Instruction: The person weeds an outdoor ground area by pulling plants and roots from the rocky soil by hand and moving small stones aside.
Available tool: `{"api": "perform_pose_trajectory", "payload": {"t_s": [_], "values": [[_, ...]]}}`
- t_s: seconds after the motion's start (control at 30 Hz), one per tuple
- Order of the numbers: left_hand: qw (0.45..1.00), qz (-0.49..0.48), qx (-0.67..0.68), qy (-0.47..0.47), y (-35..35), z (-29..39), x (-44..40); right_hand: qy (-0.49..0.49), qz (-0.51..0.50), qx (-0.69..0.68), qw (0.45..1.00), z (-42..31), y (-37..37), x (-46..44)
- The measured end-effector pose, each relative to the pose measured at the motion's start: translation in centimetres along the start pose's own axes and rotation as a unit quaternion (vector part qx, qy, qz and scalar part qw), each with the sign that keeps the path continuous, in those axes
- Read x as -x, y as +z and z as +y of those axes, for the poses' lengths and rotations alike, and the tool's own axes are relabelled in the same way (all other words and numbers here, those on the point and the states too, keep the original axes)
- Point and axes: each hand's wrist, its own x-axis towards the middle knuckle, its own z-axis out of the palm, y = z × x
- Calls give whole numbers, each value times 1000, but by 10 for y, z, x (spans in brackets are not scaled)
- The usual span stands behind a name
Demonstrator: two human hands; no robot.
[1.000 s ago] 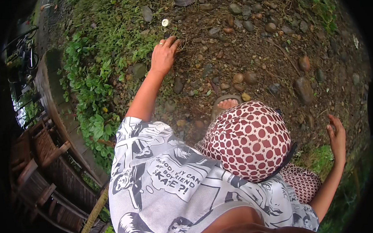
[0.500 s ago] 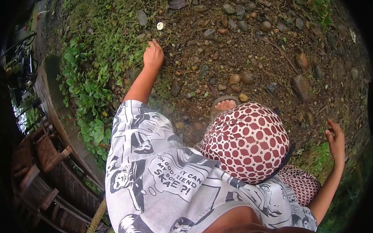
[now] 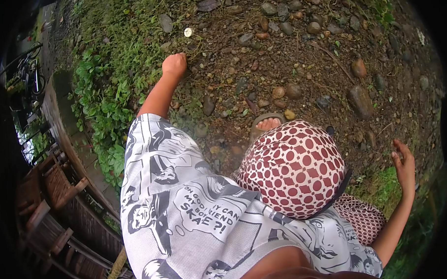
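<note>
My left hand (image 3: 175, 66) is stretched forward over the border of weeds and stony soil. Its fingers are curled into a fist, and whatever may be inside them is hidden. Just beyond the knuckles lies a small, round, pale disc (image 3: 187, 32) on the ground, apart from the hand. Out to the right, my right hand (image 3: 404, 163) hangs in the air with its fingers extended and nothing in them. Stones and a patch of grass (image 3: 382, 185) are closest to it.
Damp soil with scattered stones (image 3: 361, 101) spreads ahead. Leafy weeds (image 3: 102, 109) grow along the left, beside a low edge (image 3: 65, 105) and a wooden slatted structure (image 3: 63, 204). A sandalled foot (image 3: 268, 124) and patterned trousers (image 3: 298, 171) are below. A thin stick (image 3: 331, 61) lies among the pebbles.
My left hand has drawn back slightly toward me and to the left, its fingers going from reaching out to curled in. My right hand has barely moved.
</note>
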Motion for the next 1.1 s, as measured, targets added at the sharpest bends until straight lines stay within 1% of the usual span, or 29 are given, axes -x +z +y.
{"api": "perform_pose_trajectory", "payload": {"t_s": [0.03, 0.17, 0.3, 0.43, 0.5, 0.53, 0.6, 0.67, 0.73, 0.8, 0.9, 0.93, 1.0, 1.07, 1.1], "values": [[1000, -10, 5, 3, -1, -2, 0, -1, 0, 1, 1000, 0, 0, 0], [999, 0, 49, 17, -14, -3, 11, -20, 1, 35, 999, 3, 0, -3], [996, 1, 76, 43, -18, -2, 22, -21, 13, 39, 999, -5, 1, -4], [995, -30, 62, 70, -19, 9, 51, -30, 20, 39, 999, -2, 4, -8], [992, -22, 82, 89, -10, 18, 70, -28, 19, 43, 999, -6, 4, -10], [991, -13, 92, 94, -11, 26, 79, -25, 18, 47, 998, -10, 3, -11], [979, 5, 158, 126, -21, 49, 93, -26, 14, 42, 999, -16, 2, -12], [968, -21, 210, 138, -44, 84, 110, -36, 7, 25, 999, -22, 0, -16], [947, -14, 254, 194, -56, 118, 125, -49, 13, 37, 998, -22, 2, -18], [935, 16, 274, 222, -52, 155, 137, -54, 9, 33, 998, -23, 3, -20], [935, 49, 284, 209, -39, 176, 136, -50, -8, 10, 999, -25, 2, -20], [942, 56, 274, 185, -33, 175, 134, -50, -12, 5, 999, -24, 2, -20], [956, 69, 252, 135, -19, 157, 123, -53, -14, 12, 998, -19, 5, -19], [973, 68, 206, 83, -5, 134, 115, -60, -9, 38, 997, -9, 9, -17], [977, 83, 182, 68, 0, 122, 113, -52, -14, 33, 998, -10, 9, -16]]}}
